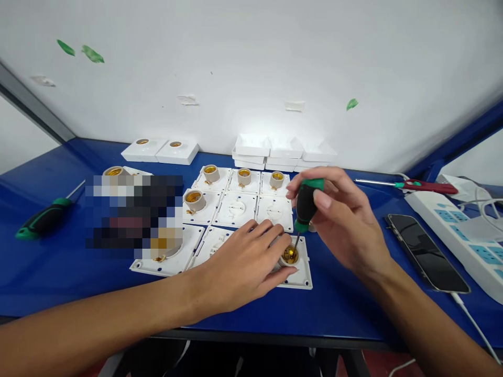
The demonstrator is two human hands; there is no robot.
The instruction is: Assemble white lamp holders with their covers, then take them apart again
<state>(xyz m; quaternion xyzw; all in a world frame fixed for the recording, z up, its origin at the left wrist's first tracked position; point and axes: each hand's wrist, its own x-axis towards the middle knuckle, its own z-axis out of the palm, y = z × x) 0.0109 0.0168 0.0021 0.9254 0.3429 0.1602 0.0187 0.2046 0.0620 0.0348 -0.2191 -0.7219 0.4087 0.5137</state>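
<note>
My right hand (341,214) grips a black and green screwdriver (305,205), held nearly upright. Its thin shaft reaches down into a round lamp socket (291,255) with a brass-coloured inside. That socket sits on a white square plate (304,277) at the front right of the group. My left hand (251,256) is closed around the socket's left side, thumb in front and fingers behind. Whether the screwdriver's tip is seated on a screw is hidden inside the socket. Behind my hands lie more white plates (234,209), several bearing sockets (244,177).
Finished-looking white socket boxes (176,152) and stacked white covers (251,145) stand by the wall. A second screwdriver (47,217) lies left, beside a pixelated patch. On the right are a red-handled screwdriver (428,186), a phone (426,252) on a cable and a power strip (463,235).
</note>
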